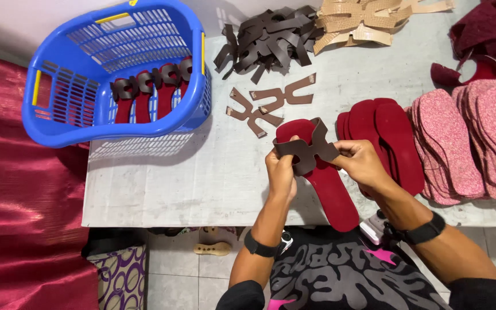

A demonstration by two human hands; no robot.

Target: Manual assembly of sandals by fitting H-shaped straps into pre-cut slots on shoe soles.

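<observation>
Grey table (202,178), near its front edge: left hand (281,172) and right hand (361,163) both pinch the brown strap piece (307,150) over a red sole (328,183). Uneven pulling could skew it.

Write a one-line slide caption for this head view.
Both hands, left hand and right hand, hold a brown strap piece over a red insole on the grey table.

Bright, even light (soft shadows), sharp
</observation>
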